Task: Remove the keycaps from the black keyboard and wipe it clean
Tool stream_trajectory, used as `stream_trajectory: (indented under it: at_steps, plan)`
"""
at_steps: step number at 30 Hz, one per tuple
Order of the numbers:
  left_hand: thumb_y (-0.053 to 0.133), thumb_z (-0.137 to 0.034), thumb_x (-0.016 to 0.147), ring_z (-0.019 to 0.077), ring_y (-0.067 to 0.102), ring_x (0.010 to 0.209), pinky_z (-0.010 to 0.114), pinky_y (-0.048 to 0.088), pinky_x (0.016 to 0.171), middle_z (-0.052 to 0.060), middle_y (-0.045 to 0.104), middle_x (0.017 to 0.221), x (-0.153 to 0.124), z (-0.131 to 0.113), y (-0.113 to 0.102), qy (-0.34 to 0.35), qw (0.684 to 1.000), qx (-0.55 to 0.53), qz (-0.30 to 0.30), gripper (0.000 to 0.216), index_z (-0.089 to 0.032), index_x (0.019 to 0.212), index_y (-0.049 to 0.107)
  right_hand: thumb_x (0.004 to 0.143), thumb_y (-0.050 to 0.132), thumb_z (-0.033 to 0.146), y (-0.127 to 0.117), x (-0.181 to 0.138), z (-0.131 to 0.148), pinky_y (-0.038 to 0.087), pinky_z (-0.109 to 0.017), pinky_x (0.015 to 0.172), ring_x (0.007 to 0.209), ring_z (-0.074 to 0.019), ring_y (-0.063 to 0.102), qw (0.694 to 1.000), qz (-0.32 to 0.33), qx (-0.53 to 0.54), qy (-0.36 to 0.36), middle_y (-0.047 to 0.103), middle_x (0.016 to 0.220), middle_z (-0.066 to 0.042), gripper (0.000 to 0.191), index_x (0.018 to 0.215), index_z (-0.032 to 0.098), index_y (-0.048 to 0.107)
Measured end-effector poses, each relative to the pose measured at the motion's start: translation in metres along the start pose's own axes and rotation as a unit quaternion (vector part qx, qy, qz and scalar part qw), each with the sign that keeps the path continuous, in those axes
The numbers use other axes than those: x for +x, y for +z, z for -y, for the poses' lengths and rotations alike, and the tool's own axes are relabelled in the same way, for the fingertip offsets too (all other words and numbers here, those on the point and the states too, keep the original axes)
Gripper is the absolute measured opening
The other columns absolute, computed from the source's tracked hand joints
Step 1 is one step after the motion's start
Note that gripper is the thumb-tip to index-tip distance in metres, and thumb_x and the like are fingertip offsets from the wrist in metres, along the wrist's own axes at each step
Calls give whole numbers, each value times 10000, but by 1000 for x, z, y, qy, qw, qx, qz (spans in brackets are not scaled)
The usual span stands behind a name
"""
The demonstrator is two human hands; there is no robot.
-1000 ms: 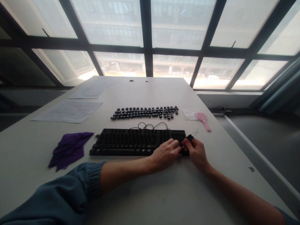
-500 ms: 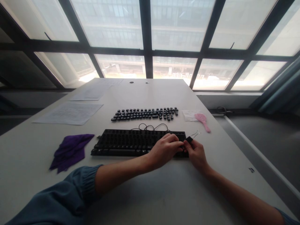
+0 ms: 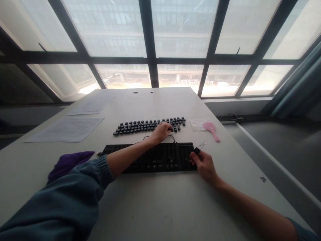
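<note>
A black keyboard lies on the white table, most of its keys off and a bottom row still on. Behind it loose black keycaps are laid out in rows. My left hand reaches across the keyboard to the right part of these rows, fingers pinched on a dark keycap at the fingertips. Over the keyboard's right end, my right hand is closed around a keycap puller with a black handle and thin wire prongs. One wire end points up and away from me.
A pink hairbrush rests by a clear plastic bag on the right. Purple cloth lies on the left, partly behind my sleeve. Paper sheets spread farther left. The keyboard's cable loops behind it.
My left hand has moved from beside my right hand, forward and left to the keycap rows. My right hand still holds the puller. The whole view has shifted slightly.
</note>
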State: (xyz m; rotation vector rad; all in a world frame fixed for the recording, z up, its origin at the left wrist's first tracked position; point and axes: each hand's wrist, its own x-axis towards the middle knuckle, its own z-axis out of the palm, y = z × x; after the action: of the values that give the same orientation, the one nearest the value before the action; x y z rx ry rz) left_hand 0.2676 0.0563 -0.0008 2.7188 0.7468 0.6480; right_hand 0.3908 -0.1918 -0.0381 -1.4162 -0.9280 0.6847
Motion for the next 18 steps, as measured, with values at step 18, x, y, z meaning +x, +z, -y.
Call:
stream_trajectory:
  at_steps: [18]
  plan:
    - [660, -182, 846, 171, 623, 773, 289, 489, 822, 52, 666, 868, -5, 21, -17, -38, 997, -22, -64, 140, -169, 921, 777, 830, 659, 608, -1, 1, 2, 483, -270, 510, 560, -172, 593, 1000, 2, 0, 13, 649, 642, -50, 467, 784, 144, 660]
